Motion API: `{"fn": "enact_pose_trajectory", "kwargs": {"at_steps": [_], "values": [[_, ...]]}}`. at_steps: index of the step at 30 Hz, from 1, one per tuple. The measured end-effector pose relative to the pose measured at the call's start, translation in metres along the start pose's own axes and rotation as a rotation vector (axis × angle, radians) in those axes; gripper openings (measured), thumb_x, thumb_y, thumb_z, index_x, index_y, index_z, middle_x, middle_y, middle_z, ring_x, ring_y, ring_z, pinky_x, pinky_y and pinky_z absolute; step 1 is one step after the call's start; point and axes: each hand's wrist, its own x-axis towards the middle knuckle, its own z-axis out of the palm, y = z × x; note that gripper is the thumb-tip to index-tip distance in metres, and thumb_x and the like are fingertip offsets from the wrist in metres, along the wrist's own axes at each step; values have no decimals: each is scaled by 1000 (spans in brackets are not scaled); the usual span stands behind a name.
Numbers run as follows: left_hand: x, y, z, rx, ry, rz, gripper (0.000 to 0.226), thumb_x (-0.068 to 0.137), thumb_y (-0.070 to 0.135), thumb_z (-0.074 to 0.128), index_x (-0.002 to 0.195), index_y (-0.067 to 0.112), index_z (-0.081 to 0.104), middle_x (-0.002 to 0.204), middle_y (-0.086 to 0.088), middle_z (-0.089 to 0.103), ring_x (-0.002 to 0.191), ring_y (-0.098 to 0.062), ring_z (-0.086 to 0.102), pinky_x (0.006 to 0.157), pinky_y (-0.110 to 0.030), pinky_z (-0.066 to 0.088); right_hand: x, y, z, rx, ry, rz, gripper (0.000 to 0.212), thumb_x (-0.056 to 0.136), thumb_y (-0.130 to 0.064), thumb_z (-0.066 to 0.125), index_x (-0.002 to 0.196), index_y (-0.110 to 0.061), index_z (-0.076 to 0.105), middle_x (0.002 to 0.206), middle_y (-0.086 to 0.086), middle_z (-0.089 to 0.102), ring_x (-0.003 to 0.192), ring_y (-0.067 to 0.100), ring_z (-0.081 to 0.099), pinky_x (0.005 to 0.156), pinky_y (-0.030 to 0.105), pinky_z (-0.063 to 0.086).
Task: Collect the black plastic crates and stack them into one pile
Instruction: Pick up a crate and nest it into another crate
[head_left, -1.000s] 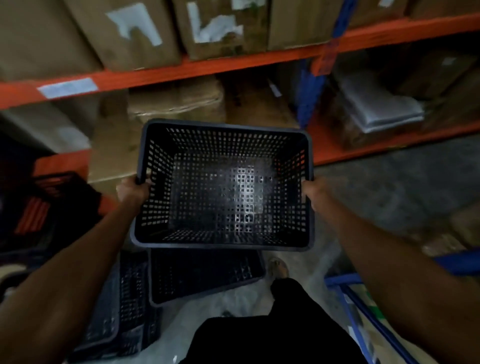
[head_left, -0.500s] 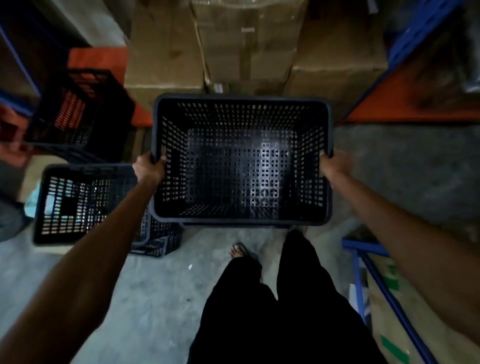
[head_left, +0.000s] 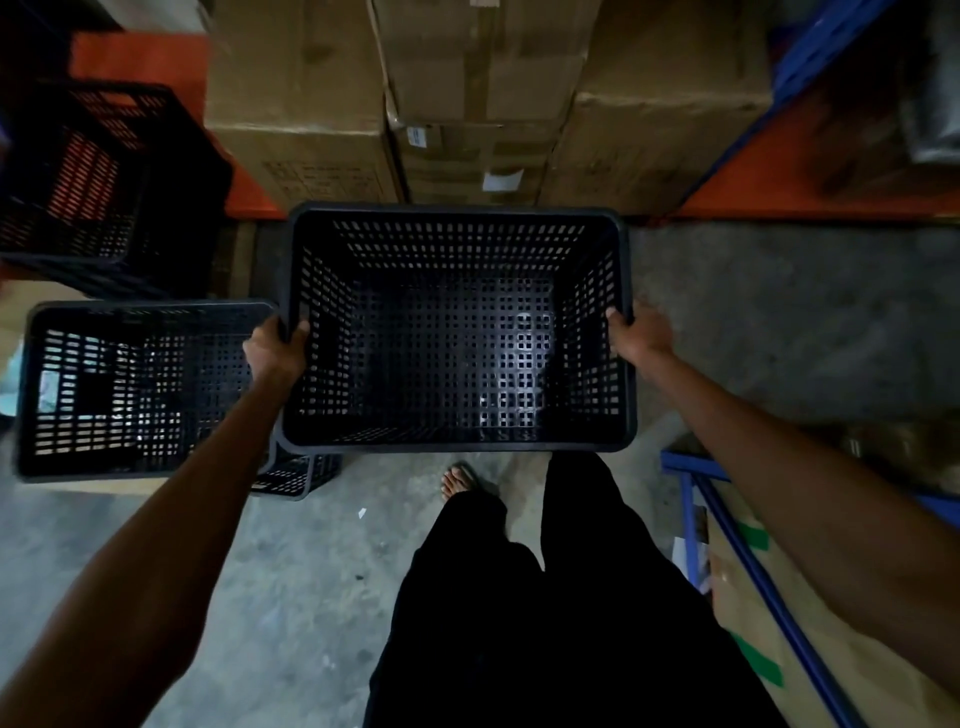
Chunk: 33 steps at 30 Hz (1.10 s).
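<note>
Crate (head_left: 457, 332) in our grip hangs above the concrete floor (head_left: 779, 312), left hand (head_left: 274, 349) and right hand (head_left: 638, 335) fingers clamped on its side rims; another black crate (head_left: 135, 389) sits just left.

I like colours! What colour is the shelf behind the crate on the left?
Orange, seen in the head view: the shelf shows through the black crate.

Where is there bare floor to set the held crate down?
Bare concrete lies right of the held crate, between the orange shelf beam and the blue frame, and at lower left beside the legs. Left is crowded: the floor crate and the tilted crate.
</note>
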Motion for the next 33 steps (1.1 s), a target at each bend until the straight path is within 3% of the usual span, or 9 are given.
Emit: {"fn": "enact_pose_trajectory", "kwargs": {"at_steps": [8, 16, 20, 33], "values": [[9, 6, 6, -27, 38, 43, 41, 94, 35, 53, 109, -2, 62, 111, -27, 67, 105, -39, 63, 91, -44, 48, 18, -4, 0, 13, 54, -4, 35, 98, -33, 50, 119, -9, 63, 118, 16, 68, 106, 37, 66, 92, 45, 53], [8, -5, 10, -28, 25, 78, 46, 95, 41, 48, 120, 4, 60, 116, -25, 66, 108, -42, 62, 92, -48, 49, 22, 3, 4, -128, 63, 27, 42, 97, -38, 49, 128, -11, 58, 122, 15, 67, 108, 35, 66, 92, 44, 55], [10, -5, 11, -94, 24, 40, 45, 93, 43, 52, 122, 10, 62, 117, -21, 68, 109, -37, 63, 95, -46, 50, 19, 4, 5, -147, 90, -1, 36, 98, -33, 49, 124, -11, 61, 118, 16, 69, 107, 36, 65, 89, 42, 54], [17, 11, 14, -72, 55, 7, 44, 89, 44, 57, 94, 1, 65, 96, -23, 70, 91, -37, 66, 82, -44, 54, 25, 18, 2, -167, 168, -10, 35, 95, -38, 48, 110, -10, 63, 106, 18, 71, 96, 38, 68, 81, 45, 57]]}}
